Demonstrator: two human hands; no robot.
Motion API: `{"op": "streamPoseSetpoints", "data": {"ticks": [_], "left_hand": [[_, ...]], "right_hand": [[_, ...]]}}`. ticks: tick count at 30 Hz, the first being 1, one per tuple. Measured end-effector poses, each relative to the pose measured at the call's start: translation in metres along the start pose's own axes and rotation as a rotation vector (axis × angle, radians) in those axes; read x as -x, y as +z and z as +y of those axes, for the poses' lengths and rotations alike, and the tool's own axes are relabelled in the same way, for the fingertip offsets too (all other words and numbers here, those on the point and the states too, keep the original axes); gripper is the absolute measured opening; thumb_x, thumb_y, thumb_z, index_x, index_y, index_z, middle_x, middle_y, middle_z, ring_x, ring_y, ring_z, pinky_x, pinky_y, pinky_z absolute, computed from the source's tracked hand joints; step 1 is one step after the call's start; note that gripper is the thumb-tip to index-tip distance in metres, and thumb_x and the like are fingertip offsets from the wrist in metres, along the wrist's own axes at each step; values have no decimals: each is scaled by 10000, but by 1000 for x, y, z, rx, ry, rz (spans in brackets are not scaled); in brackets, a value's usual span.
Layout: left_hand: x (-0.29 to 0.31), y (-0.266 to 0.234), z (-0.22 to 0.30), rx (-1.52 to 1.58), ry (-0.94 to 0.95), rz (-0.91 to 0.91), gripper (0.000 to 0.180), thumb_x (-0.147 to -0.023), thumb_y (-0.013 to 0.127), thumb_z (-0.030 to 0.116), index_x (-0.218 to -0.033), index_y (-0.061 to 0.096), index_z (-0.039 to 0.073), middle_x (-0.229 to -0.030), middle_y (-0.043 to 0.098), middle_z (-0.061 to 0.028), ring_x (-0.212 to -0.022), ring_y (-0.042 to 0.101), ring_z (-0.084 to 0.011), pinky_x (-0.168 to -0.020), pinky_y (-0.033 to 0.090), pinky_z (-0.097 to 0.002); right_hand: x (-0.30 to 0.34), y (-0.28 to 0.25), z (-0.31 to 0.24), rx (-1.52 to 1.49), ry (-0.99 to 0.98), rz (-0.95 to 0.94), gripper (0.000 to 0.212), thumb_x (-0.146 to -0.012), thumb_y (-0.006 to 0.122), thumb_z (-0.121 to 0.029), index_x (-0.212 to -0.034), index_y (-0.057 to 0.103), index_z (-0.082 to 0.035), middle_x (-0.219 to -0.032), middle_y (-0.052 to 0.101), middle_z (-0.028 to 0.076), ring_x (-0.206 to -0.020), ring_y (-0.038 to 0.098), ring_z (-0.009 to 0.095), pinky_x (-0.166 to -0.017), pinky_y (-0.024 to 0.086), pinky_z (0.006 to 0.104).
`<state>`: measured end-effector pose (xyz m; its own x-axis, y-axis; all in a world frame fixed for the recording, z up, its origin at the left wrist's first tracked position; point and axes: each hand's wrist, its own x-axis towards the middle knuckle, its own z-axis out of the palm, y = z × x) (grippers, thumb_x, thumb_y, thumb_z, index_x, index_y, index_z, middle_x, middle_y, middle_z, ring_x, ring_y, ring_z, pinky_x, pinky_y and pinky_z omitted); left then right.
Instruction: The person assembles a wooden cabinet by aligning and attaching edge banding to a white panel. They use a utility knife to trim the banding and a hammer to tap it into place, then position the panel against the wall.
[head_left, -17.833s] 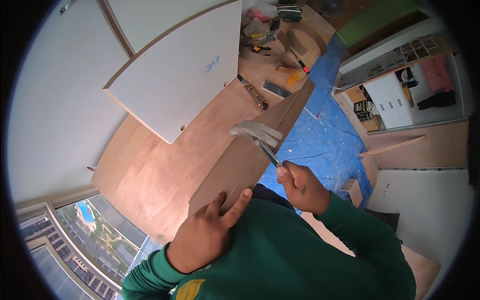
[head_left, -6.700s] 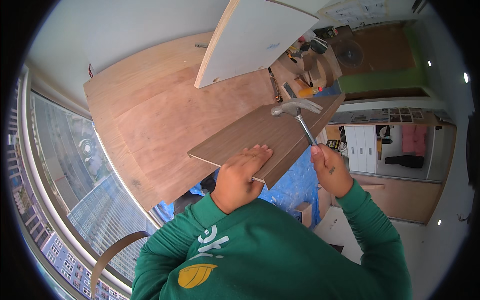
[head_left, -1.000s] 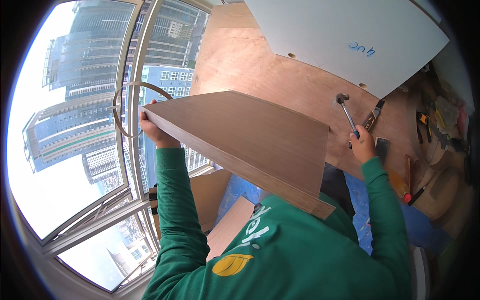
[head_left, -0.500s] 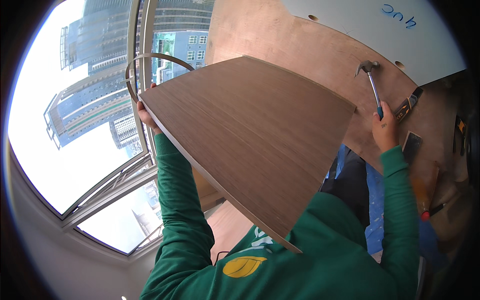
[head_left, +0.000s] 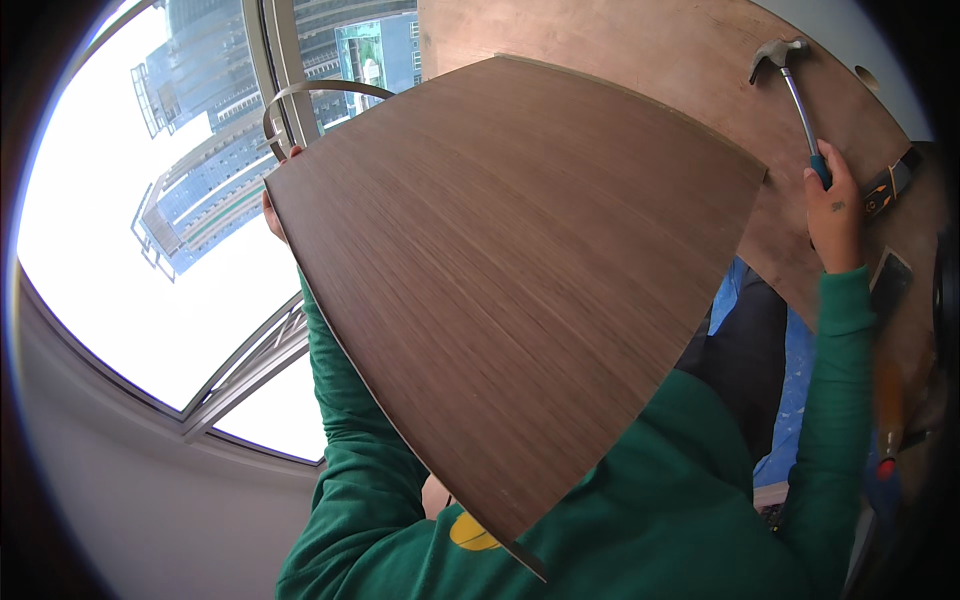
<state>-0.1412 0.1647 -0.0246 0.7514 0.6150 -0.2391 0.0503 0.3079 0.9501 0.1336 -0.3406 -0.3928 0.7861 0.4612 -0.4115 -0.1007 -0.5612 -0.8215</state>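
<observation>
A large brown wood-grain panel is held up at a tilt in front of my body. My left hand is closed on its far-left corner, with most of the fingers hidden by the board. From that corner a thin strip of edge banding curls up in a loop. My right hand grips a claw hammer by its dark teal handle end, its metal head pointing away from me over the work surface. The hammer and panel are apart.
Beneath lies a reddish-brown wooden board surface. A utility knife lies right of my right hand, near a dark flat block and an orange-handled tool. A white panel is at the far right; a window stands left.
The wood panel has tilted to face me more, hiding more of its near edge and my left hand. The hammer and my right hand appear farther right and higher, as the view has shifted.
</observation>
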Motion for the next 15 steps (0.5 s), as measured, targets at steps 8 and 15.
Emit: {"op": "streamPoseSetpoints", "data": {"ticks": [8, 15], "left_hand": [[-15, -17, 15, -57, -8, 171, 727, -1079, 265, 560, -1365, 660, 21, -1386, 704, -174, -1252, 700, -303, -1002, 625, -521], [-18, -25, 4, -298, 203, 328, 666, -1094, 244, 490, -1329, 641, 10, -1373, 702, -193, -1216, 717, -306, -973, 644, -500]], "right_hand": [[-4, 2, 6, -10, -11, 16, 411, -1022, 616, -86, -1420, 607, 14, -1295, 716, 218, -1189, 694, 331, -1056, 505, 378], [-9, 0, 10, -68, -56, -2, 394, -1037, 620, -136, -1400, 615, 16, -1211, 723, 193, -1085, 695, 266, -998, 517, 357]]}}
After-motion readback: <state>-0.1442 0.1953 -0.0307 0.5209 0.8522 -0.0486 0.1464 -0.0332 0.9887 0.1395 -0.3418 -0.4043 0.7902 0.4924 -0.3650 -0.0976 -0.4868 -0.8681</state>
